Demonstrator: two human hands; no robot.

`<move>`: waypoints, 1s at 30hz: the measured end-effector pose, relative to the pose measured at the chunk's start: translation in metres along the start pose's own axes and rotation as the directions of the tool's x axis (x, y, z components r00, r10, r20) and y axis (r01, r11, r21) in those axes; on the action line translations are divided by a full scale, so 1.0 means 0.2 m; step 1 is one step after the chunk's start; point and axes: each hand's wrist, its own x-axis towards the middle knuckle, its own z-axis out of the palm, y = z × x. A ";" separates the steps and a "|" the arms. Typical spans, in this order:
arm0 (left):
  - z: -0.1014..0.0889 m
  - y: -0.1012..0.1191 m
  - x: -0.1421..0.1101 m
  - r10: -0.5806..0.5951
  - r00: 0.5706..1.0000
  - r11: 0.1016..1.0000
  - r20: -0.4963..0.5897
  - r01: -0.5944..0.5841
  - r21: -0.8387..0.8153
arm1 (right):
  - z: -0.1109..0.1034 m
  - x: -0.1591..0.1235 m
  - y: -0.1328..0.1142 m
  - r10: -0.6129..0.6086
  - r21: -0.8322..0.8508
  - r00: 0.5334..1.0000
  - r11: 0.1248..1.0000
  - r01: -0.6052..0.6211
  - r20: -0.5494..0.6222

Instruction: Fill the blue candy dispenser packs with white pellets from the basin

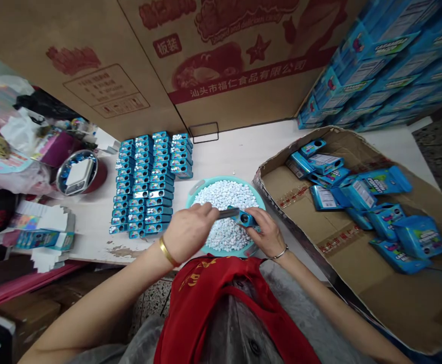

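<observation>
Both hands closed over the teal basin [225,180]
We log the left hand [186,233] gripping a grey tool [228,213] at a blue tin [245,219], right hand [268,233] holding the tin above white candies [226,194].

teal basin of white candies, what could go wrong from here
The small blue tin is held between the left hand and right hand directly over the small white candies in the teal plastic basin, so a slip could scatter them. The tightly packed rows of blue tins sit close to the basin's left side, where a careless left-hand movement might knock them out of line.
</observation>
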 end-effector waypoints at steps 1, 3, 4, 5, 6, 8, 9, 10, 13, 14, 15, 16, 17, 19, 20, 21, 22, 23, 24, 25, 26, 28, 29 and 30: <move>0.06 -0.06 -0.01 -0.059 0.998 0.998 -0.004 0.059 -0.031 | -0.01 0.00 0.00 0.028 0.017 0.999 0.999 -0.028 -0.016; 0.25 -0.17 -0.03 -0.166 0.985 0.982 0.045 0.170 -0.088 | -0.04 0.00 0.02 0.091 0.049 0.994 0.995 -0.087 -0.065; 0.35 -0.21 -0.03 -0.197 0.976 0.972 0.097 0.207 -0.108 | -0.05 0.00 0.02 0.118 0.060 0.989 0.992 -0.113 -0.094; 0.47 -0.23 -0.02 -0.214 0.965 0.963 0.152 0.234 -0.131 | -0.07 0.00 0.03 0.142 0.063 0.982 0.989 -0.135 -0.121; 0.58 -0.24 0.00 -0.203 0.960 0.957 0.193 0.236 -0.167 | -0.08 0.00 0.04 0.162 0.062 0.977 0.986 -0.154 -0.142; 0.78 -0.20 0.06 -0.205 0.957 0.932 0.205 0.255 -0.258 | -0.10 0.00 0.05 0.196 0.057 0.966 0.980 -0.189 -0.168; 0.86 -0.17 0.11 -0.210 0.959 0.914 0.190 0.262 -0.309 | -0.10 0.00 0.05 0.213 0.056 0.962 0.977 -0.206 -0.174; 0.92 -0.13 0.15 -0.219 0.962 0.896 0.165 0.265 -0.357 | -0.10 0.00 0.06 0.228 0.056 0.958 0.974 -0.221 -0.175; 1.04 -0.03 0.27 -0.228 0.971 0.833 0.068 0.231 -0.503 | -0.10 -0.01 0.07 0.262 0.058 0.948 0.965 -0.256 -0.181; 1.05 -0.02 0.29 -0.222 0.974 0.807 0.037 0.206 -0.554 | -0.09 -0.01 0.07 0.272 0.061 0.945 0.962 -0.265 -0.182; 1.06 -0.02 0.29 -0.211 0.978 0.779 0.010 0.174 -0.603 | -0.09 -0.02 0.07 0.282 0.066 0.942 0.959 -0.275 -0.183; 1.06 -0.03 0.28 -0.194 0.981 0.749 -0.014 0.140 -0.647 | -0.08 -0.02 0.07 0.291 0.072 0.938 0.956 -0.283 -0.185; 1.06 -0.05 0.26 -0.179 0.983 0.722 -0.038 0.105 -0.684 | -0.08 -0.02 0.07 0.299 0.076 0.936 0.954 -0.290 -0.186; 1.02 -0.09 0.21 -0.152 0.984 0.681 -0.092 0.037 -0.731 | -0.09 -0.02 0.07 0.297 0.078 0.937 0.955 -0.287 -0.186; 0.98 -0.11 0.18 -0.140 0.982 0.669 -0.123 0.002 -0.743 | -0.09 -0.02 0.07 0.284 0.073 0.941 0.959 -0.276 -0.184; 0.93 -0.13 0.15 -0.126 0.980 0.663 -0.155 -0.033 -0.748 | -0.09 -0.02 0.06 0.265 0.062 0.947 0.964 -0.258 -0.182; 0.88 -0.14 0.12 -0.111 0.976 0.664 -0.186 -0.067 -0.745 | -0.10 -0.02 0.06 0.240 0.048 0.955 0.971 -0.235 -0.177; 0.82 -0.15 0.10 -0.091 0.972 0.671 -0.215 -0.100 -0.735 | -0.10 -0.02 0.05 0.211 0.032 0.963 0.977 -0.209 -0.166; 0.75 -0.16 0.08 -0.067 0.968 0.684 -0.240 -0.131 -0.718 | -0.10 -0.01 0.05 0.181 0.016 0.972 0.983 -0.181 -0.151; 0.68 -0.17 0.06 -0.040 0.965 0.703 -0.259 -0.157 -0.693 | -0.09 -0.01 0.04 0.152 0.004 0.980 0.988 -0.153 -0.131; 0.61 -0.17 0.05 -0.011 0.963 0.728 -0.268 -0.176 -0.663 | -0.09 -0.01 0.04 0.126 -0.004 0.986 0.992 -0.127 -0.107; 0.46 -0.16 0.04 0.045 0.969 0.791 -0.243 -0.183 -0.583 | -0.07 -0.01 0.02 0.085 -0.009 0.995 0.996 -0.086 -0.058; 0.39 -0.15 0.04 0.069 0.975 0.828 -0.209 -0.173 -0.534 | -0.05 0.00 0.01 0.070 -0.008 0.997 0.997 -0.070 -0.037; 0.33 -0.14 0.04 0.085 0.983 0.864 -0.164 -0.155 -0.478 | -0.04 0.00 0.01 0.059 -0.006 0.998 0.998 -0.059 -0.019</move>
